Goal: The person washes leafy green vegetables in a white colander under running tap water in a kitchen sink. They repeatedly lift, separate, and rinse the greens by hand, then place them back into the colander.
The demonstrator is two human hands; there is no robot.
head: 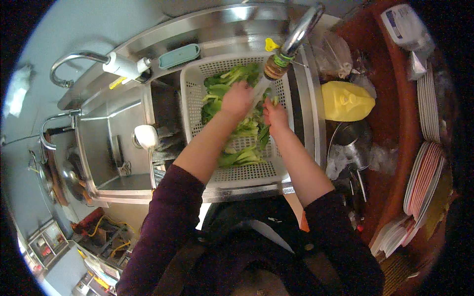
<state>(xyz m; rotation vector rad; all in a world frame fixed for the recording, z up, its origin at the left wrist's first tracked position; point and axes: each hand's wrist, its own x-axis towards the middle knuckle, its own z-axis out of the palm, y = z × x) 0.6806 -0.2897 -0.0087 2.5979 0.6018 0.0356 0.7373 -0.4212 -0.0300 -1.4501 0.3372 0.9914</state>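
Observation:
A white perforated plastic basket [244, 177] sits in the right part of a steel sink, with leafy greens [242, 155] inside it. Water runs from a chrome faucet [296, 35] down among the leaves, between my two hands. My left hand [239, 99], slightly blurred, is over the greens at the basket's middle; its fingertips are hidden, so its grip is unclear. My right hand [277, 117] has its fingers closed on some leafy greens near the basket's right side, and a leaf hangs below it.
On the left, a metal ladle [146, 136] with a long handle lies over the other sink basin [122, 146]. A teal plastic tray [179, 56] rests on the back ledge. To the right are a yellow plastic jug [348, 101], a metal pot [350, 142] and stacked plates [424, 179].

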